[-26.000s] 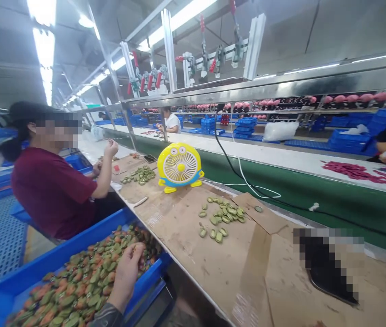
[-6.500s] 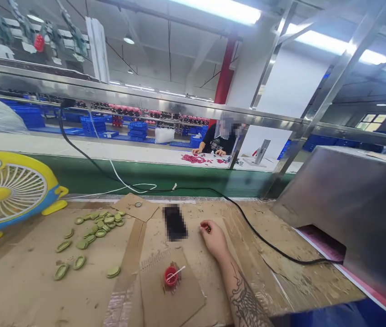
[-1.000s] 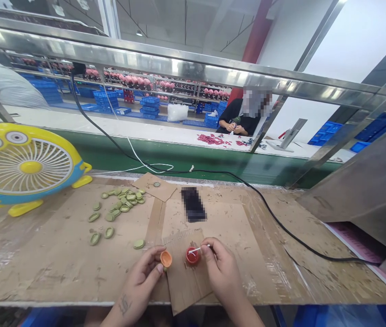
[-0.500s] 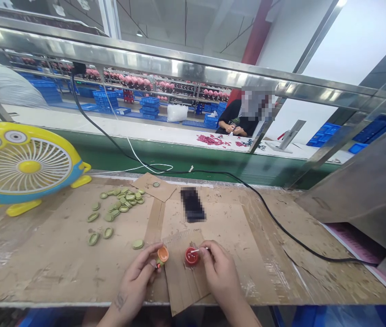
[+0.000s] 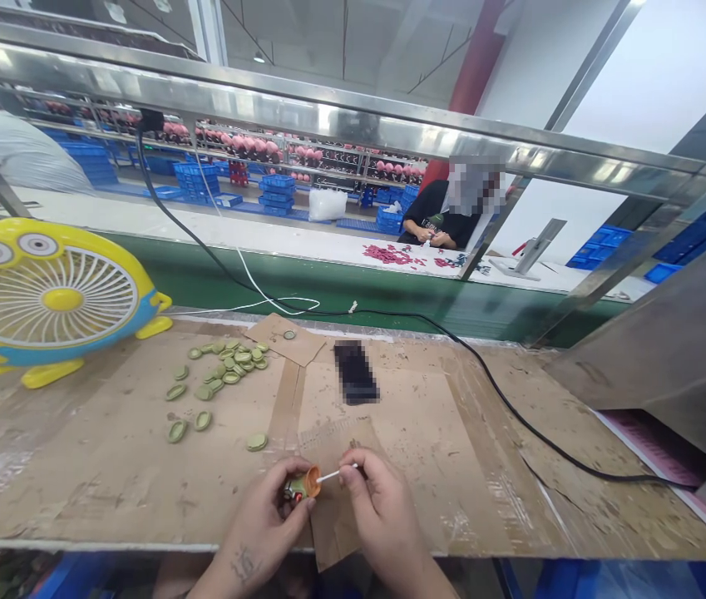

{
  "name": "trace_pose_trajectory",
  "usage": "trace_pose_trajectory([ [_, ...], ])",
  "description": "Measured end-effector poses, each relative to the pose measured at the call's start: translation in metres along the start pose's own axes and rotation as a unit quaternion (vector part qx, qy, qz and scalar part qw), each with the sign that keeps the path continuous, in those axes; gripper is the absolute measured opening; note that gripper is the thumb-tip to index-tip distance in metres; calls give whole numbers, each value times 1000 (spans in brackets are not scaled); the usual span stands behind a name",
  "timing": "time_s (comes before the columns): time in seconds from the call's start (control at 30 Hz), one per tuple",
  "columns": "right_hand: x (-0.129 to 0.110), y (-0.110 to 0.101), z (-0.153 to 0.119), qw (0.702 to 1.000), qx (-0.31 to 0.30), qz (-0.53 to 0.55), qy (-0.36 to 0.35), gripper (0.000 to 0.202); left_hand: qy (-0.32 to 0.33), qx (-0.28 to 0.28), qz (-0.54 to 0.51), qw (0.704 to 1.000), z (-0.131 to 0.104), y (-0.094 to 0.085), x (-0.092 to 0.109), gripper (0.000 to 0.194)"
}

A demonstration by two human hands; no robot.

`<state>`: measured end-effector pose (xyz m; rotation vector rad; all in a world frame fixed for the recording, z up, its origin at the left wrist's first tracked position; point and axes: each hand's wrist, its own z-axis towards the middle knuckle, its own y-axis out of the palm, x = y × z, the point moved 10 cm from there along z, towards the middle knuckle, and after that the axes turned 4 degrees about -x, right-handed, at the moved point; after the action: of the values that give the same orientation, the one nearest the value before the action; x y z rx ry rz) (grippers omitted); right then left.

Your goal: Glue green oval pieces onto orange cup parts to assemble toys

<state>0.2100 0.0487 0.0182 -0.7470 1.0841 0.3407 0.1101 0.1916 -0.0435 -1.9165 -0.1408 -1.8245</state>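
Note:
In my left hand (image 5: 278, 503) is a small green toy part (image 5: 295, 487) with an orange hollow end (image 5: 313, 482) turned to the right and a red spot on its side. My right hand (image 5: 377, 507) pinches a thin white stick (image 5: 330, 477), perhaps a cotton swab, whose tip reaches the orange hollow. A piece of cardboard (image 5: 333, 532) lies under both hands. The red pot cannot be seen now, with my right hand over its place. Nearest on the left is one green oval piece (image 5: 257, 442).
Several green oval pieces (image 5: 228, 366) lie at the left, beside a yellow fan (image 5: 62, 299). A phone (image 5: 356, 373) lies ahead. A black cable (image 5: 502, 391) crosses to a metal box (image 5: 658, 358) at right. Beyond the rail, a co-worker (image 5: 436, 225) sits at another bench.
My right hand has brought the white stick from the red pot left to the toy part. My left hand has turned the part, its orange hollow now facing right.

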Motion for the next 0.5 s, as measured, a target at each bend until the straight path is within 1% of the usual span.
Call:
trace_pose_trajectory([
  [0.23, -2, 7, 0, 999, -23, -27, -16, 24, 1, 4, 32, 999, 0, -1, 2, 28],
  [0.5, 0, 7, 2, 998, -8, -57, -26, 24, 12, -5, 35, 999, 0, -2, 4, 29],
])
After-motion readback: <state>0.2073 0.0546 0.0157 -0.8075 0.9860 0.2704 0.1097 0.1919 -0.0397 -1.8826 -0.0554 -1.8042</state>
